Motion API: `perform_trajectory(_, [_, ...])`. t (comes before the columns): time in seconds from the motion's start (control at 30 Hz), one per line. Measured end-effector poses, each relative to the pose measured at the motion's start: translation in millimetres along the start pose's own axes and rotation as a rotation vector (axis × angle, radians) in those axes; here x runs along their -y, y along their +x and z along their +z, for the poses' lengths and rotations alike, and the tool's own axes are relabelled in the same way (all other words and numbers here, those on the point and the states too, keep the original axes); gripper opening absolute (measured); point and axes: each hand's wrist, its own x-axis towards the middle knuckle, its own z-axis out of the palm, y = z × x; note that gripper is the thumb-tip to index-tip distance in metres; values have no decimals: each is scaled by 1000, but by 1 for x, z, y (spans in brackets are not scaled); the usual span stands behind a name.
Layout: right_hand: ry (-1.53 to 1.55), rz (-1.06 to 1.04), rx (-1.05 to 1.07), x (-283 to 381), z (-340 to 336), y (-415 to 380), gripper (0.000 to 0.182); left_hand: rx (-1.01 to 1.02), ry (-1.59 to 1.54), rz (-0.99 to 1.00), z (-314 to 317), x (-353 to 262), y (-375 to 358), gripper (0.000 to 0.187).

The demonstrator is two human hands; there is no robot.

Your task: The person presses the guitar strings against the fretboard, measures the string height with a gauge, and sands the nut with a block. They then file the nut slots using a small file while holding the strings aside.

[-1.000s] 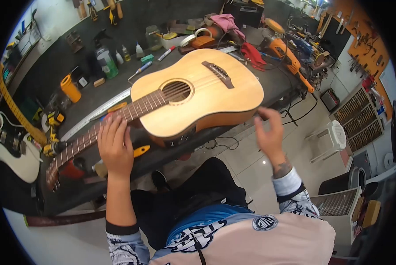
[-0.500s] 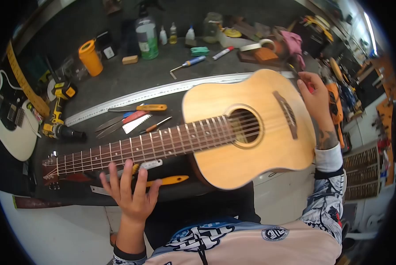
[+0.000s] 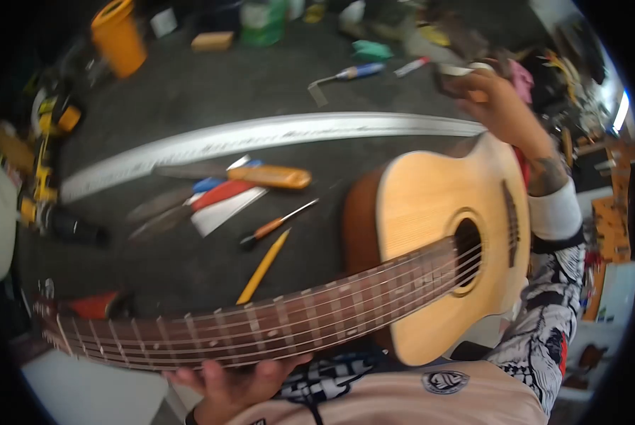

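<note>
Guitar [image 3: 438,234] now lifted toward you | neck runs left | your left hand [image 3: 236,382] cups neck | your right hand [image 3: 498,106] reaches past body, grip unclear.

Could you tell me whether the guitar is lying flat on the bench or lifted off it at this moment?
Lifted. The guitar is tilted, its neck cupped from below by the left hand, its body overhanging the bench edge.

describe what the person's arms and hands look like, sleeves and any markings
Both hands are bare, no gloves. The right hand has a dark tattoo at the wrist, then a white cuff with a black band and a black-and-white patterned sleeve. The left hand shows only fingers and palm; its sleeve is out of view.
</note>
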Motion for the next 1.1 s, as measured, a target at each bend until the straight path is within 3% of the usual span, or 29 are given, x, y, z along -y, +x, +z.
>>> perform_trajectory(0.07, [-48, 61, 30, 18, 12, 7, 27, -66, 68, -5, 5, -1, -15, 73])
perform_trajectory(0.2, [98, -349, 9, 120, 24, 49, 25, -20, -74, -145, -1, -12, -9, 66])
perform_trajectory(0.27, [293, -473, 150, 167, 34, 63, 25, -28, -150, -194, -7, -24, -1, 62])
perform_trajectory(0.33, [257, -621, 266, 198, 48, 70, 25, -5, -175, -164, -17, -33, 11, 65])
perform_trajectory(0.37, [249, -513, 517, 211, 48, 75, 23, -62, -181, -188, -15, -41, 18, 62])
perform_trajectory(0.47, [92, -325, 691, 245, 59, 82, 24, -100, -176, -229, -7, -39, 16, 59])
perform_trajectory(0.63, [-77, -462, 298, 227, 79, 86, 31, -141, -197, -277, 2, -35, 13, 58])
perform_trajectory(0.73, [31, -579, 268, 222, 85, 87, 32, -139, -227, -296, 3, -34, 14, 58])
perform_trajectory(0.87, [126, -327, 306, 227, 89, 88, 31, -131, -251, -288, -1, -34, 18, 59])
perform_trajectory(0.97, [62, -595, 158, 220, 101, 88, 36, -120, -266, -295, -2, -37, 20, 59])
perform_trajectory(1.1, [-16, -481, 219, 229, 94, 105, 39, -123, -263, -301, -4, -41, 22, 60])
